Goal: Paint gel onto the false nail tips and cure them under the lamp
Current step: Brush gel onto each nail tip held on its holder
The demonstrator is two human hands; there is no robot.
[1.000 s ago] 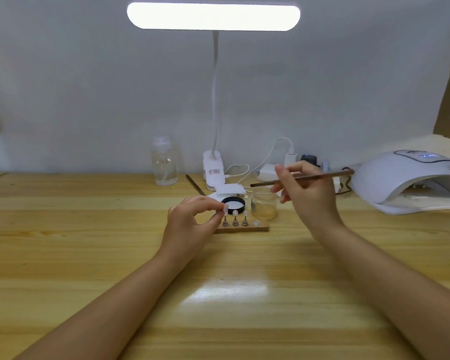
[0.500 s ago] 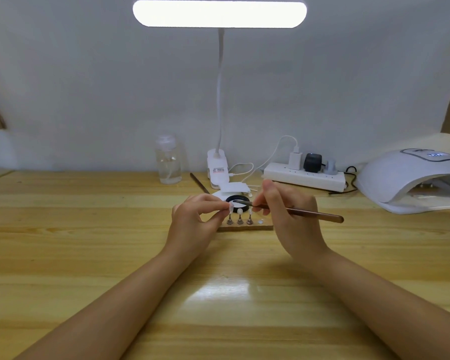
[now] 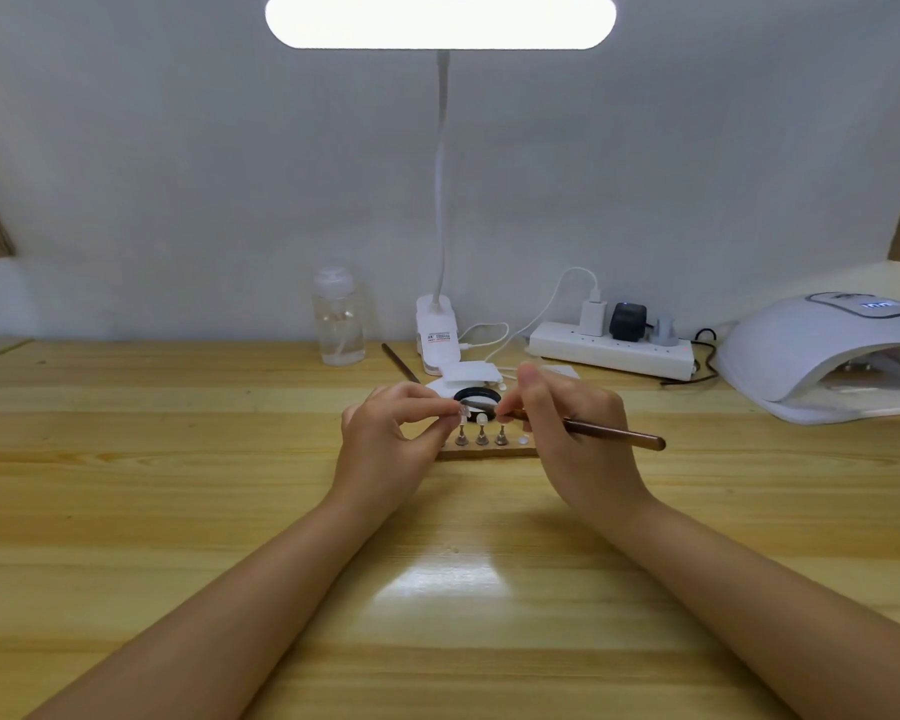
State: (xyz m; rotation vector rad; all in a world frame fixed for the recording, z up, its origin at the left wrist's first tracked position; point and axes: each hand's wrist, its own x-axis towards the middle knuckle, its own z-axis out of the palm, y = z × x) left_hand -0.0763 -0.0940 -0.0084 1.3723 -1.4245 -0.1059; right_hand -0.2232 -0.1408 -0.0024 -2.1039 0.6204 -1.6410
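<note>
Both forearms reach forward and converge. The left hand [image 3: 391, 444] is raised, its thumb and forefinger pinched together at the tips, the other fingers curled beneath. The right hand [image 3: 572, 439] stands on its edge, thumb upright, fingers curled in a pen grip, fingertips close to the left's.

Wooden table [image 3: 178, 511], glossy, lamp glare near front centre. On it: clear bottle [image 3: 338, 319], clip lamp base [image 3: 437, 335], power strip [image 3: 611, 350], white curing lamp [image 3: 822, 356] far right, small wooden board [image 3: 489, 450] with nail stands, spare brush [image 3: 400, 363].
</note>
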